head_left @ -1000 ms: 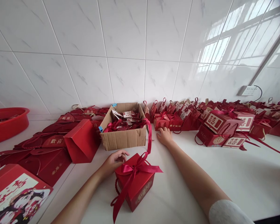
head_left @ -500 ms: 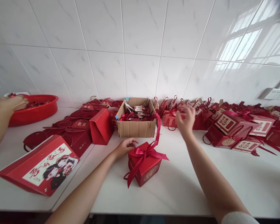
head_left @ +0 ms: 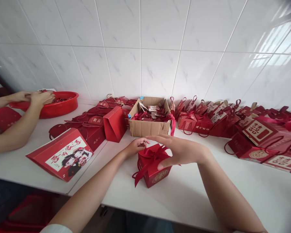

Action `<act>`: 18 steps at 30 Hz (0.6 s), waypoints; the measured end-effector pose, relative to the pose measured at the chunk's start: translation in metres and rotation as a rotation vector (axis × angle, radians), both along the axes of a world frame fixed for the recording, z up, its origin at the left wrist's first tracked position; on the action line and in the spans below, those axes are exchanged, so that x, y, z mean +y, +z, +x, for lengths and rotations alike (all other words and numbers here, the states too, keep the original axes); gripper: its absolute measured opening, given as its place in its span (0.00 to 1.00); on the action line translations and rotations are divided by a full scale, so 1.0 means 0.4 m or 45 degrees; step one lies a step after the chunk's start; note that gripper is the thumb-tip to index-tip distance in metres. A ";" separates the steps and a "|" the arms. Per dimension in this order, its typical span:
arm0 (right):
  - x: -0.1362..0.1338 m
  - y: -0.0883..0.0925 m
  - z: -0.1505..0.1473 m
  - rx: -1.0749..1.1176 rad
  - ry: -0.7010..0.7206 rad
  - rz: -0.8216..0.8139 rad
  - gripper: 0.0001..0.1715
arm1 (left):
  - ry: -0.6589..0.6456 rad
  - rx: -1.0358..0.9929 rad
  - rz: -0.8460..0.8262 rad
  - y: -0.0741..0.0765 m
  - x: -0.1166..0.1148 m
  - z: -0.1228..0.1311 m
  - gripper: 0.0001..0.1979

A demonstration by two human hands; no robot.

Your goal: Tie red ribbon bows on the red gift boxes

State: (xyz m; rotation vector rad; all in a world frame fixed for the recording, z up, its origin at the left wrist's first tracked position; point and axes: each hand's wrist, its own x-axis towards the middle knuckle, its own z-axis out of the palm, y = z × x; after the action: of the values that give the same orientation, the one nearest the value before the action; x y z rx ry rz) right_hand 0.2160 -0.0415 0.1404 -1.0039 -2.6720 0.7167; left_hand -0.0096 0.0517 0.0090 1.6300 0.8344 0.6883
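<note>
Head view shows a white table (head_left: 208, 194) with two bare hands working above its middle part. Between these hands is a red gift box (head_left: 158, 177), which stands on the table near its front edge, with a dark pink ribbon (head_left: 145, 170) tied into a bow on its top.

The right hand (head_left: 181, 150) is over the right side of the gift box; its thumb is well apart from the other fingers, and the thumb tip overlaps the ribbon. If it touches the ribbon, I cannot tell. The left hand (head_left: 135, 147) is at the back left corner of the box, with the fingers half bent; its fingertips are close to the right hand's fingers, and whether they grip something I cannot tell.

Just behind is an open cardboard box (head_left: 146, 128), filled with small cards (head_left: 154, 108) and ribbons. To its left there are a plain red carton (head_left: 115, 124) and, nearer, a printed carton (head_left: 63, 155) with two drawn figures. At the far left, a co-worker's hands (head_left: 42, 97) are over a red basin (head_left: 60, 111). On the right, boxes with white labels (head_left: 259, 132) are stacked.
</note>
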 end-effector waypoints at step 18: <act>-0.039 0.073 0.241 0.047 -0.963 0.247 0.51 | -0.041 0.072 0.116 -0.002 0.012 -0.010 0.14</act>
State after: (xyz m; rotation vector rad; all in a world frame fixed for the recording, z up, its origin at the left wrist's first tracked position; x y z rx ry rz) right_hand 0.3124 -0.0571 0.1694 -1.7424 -2.0123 0.2977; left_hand -0.0136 0.0566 0.0082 1.7481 0.8257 0.6691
